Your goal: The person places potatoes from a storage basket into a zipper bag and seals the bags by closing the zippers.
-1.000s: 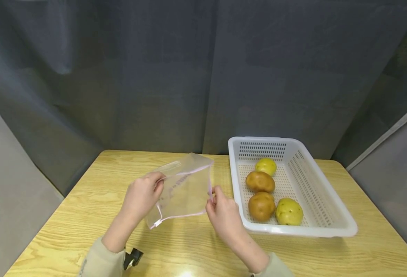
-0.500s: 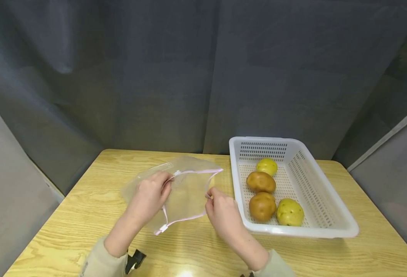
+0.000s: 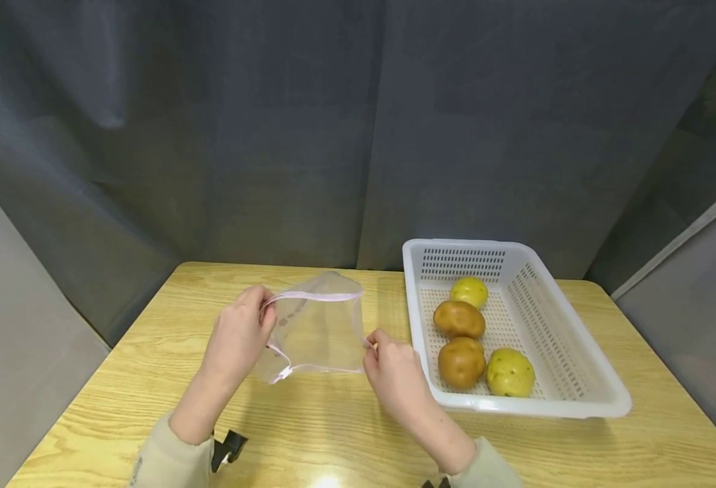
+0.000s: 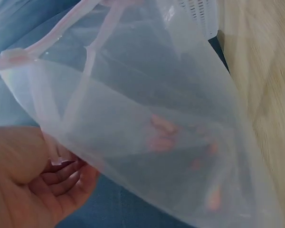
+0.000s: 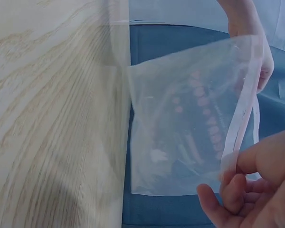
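Observation:
A clear zip bag [image 3: 321, 332] with a pinkish zip edge and a white slider [image 3: 284, 373] hangs between my two hands, its mouth spread apart. My left hand [image 3: 238, 332] pinches the zip edge on the left side. On the opposite side my right hand [image 3: 397, 373] pinches the edge between thumb and fingers. Pink printed marks show through the bag [image 5: 190, 118] in the right wrist view, and nothing lies inside it. In the left wrist view the curled fingers [image 4: 66, 183] of my left hand hold the bag's rim.
Right of my hands stands a white perforated basket [image 3: 577, 407]. Inside lie two brown potatoes [image 3: 458, 319] and two yellow-green potato-like items [image 3: 510, 373]. A small black object [image 3: 228, 449] is by my left sleeve. The wooden table [image 3: 120, 407] meets a dark curtain [image 3: 272, 135] behind.
The bag's mouth has been pulled wider and its zip edge turned. My left hand first shifted right, then back left and slightly up. My right hand has hardly moved.

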Demonstrator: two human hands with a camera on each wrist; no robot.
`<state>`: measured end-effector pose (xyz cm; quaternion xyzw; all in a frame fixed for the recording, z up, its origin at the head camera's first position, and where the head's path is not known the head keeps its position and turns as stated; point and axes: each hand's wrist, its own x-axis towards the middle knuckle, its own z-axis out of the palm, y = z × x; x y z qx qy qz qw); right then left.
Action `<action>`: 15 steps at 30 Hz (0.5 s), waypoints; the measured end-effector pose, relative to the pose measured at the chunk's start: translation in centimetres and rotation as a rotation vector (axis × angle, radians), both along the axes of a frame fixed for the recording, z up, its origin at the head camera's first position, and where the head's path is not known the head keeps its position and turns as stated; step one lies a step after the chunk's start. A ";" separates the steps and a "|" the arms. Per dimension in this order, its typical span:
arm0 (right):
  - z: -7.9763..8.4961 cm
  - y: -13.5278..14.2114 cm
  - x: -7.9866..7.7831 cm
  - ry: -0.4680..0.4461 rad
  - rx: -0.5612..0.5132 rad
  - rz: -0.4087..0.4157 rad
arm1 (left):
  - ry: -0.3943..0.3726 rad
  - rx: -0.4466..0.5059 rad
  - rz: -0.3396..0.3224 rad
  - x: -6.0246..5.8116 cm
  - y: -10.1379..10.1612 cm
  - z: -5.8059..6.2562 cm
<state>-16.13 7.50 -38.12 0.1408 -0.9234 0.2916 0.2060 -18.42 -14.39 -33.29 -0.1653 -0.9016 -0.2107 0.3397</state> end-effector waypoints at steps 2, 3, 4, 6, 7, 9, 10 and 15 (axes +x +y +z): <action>0.2 0.0 0.0 -0.008 -0.016 0.008 | -0.014 -0.008 -0.007 -0.1 0.0 0.0; 0.3 0.0 -0.1 -0.014 -0.024 0.012 | -0.020 -0.013 -0.009 -0.2 -0.1 -0.1; 0.4 0.1 -0.1 -0.016 -0.030 0.012 | -0.026 -0.016 -0.006 -0.2 -0.1 -0.1; 0.7 0.1 -0.1 -0.006 -0.036 0.003 | -0.037 -0.021 0.011 -0.4 -0.2 -0.1; 0.8 0.2 -0.1 0.001 -0.036 -0.005 | -0.040 -0.026 0.025 -0.4 -0.4 -0.1; 1.0 0.3 -0.2 -0.002 -0.037 -0.018 | -0.050 -0.035 0.057 -0.5 -0.8 0.0; 1.0 0.3 -0.3 0.002 -0.036 -0.026 | -0.052 -0.038 0.074 -0.5 -1.0 0.1; 1.2 0.5 -0.6 0.015 -0.049 -0.045 | -0.046 -0.051 0.127 -0.6 -2.0 0.9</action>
